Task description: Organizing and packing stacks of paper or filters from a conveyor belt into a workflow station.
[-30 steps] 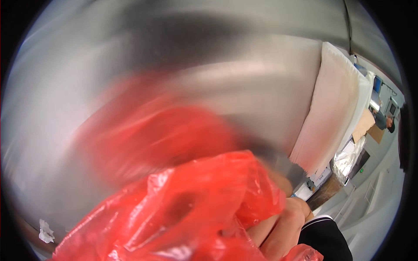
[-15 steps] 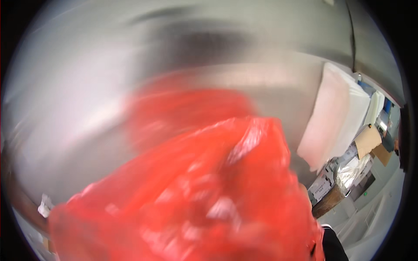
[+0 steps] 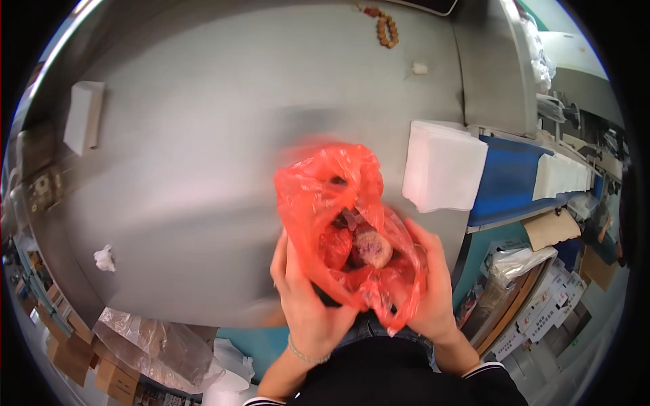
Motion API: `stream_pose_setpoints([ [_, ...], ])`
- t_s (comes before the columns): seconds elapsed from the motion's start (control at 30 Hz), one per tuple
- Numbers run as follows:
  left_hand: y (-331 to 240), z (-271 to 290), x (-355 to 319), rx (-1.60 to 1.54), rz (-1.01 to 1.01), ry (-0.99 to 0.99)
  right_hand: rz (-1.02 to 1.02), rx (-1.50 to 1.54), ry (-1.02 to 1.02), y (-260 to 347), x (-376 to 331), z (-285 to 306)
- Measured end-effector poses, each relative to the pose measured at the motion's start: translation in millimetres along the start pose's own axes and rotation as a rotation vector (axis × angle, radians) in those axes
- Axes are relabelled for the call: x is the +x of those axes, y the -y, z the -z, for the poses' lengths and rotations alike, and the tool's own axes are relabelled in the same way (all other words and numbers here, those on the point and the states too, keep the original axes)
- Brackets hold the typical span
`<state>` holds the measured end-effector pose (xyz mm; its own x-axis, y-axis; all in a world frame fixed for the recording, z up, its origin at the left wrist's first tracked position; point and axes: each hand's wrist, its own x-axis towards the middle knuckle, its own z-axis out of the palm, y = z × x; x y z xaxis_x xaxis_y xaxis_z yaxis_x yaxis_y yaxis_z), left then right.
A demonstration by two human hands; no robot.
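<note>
A thin red plastic bag is between my hands, just above the near part of a grey metal table. Its mouth gapes toward me. Inside lie a roundish, pinkish-brown item and some darker things whose kind I cannot make out. My left hand, with a beaded bracelet on the wrist, grips the bag's near left side. On the opposite side, my right hand holds the rim, thumb along the outer edge. Plastic hides part of the fingers of both hands.
Right of the bag lies a stack of white sheets, beside a blue belt-like surface. A string of brown beads and a small white piece sit farther back. Crumpled white tissue lies left; clear plastic hangs below the table edge.
The red bag was close up and blurred, filling the lower view; now it is lower and farther from me. Its mouth and contents show, and both hands have come into sight.
</note>
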<state>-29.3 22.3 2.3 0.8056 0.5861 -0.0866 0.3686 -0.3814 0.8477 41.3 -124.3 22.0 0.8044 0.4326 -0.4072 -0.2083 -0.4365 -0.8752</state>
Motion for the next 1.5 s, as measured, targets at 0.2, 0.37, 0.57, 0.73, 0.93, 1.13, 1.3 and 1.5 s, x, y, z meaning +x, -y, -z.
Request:
stream_pose_setpoints([
  [0.2, 13.3, 14.6, 51.6, -0.318, -0.03, 0.234, 0.028, 0.187, 0.257, 30.4, 59.7, -6.9],
  [0.37, 41.1, 61.7, 49.4, -0.368, 0.072, -0.081, 0.359, 0.189, 0.492, 48.3, 101.2, -73.8],
  [0.57, 87.4, 155.9, 59.6, -0.505, 0.18, -0.352, 0.244, 0.179, 0.393, 54.9, 65.3, -140.9],
  [0.73, 126.7, 192.8, 60.5, -0.283, 0.0, -0.671, 0.167, 0.223, 0.342, -1.7, 36.9, -117.2],
  [0.93, 171.7, 242.5, 63.7, 0.593, 0.246, -0.854, 0.112, 0.323, 0.428, 9.5, 31.9, -102.1],
  [1.13, 75.5, 158.4, 42.4, -0.115, 0.201, -0.389, 0.275, 0.141, 0.27, 42.2, 38.3, -114.5],
  [1.3, 18.2, 106.0, 30.7, -0.23, 0.014, -0.339, 0.474, 0.022, 0.109, 69.4, 50.4, -126.6],
  [1.5, 15.3, 103.4, 31.9, -0.171, -0.025, -0.237, 0.651, -0.203, 0.066, 65.6, 58.8, -117.8],
])
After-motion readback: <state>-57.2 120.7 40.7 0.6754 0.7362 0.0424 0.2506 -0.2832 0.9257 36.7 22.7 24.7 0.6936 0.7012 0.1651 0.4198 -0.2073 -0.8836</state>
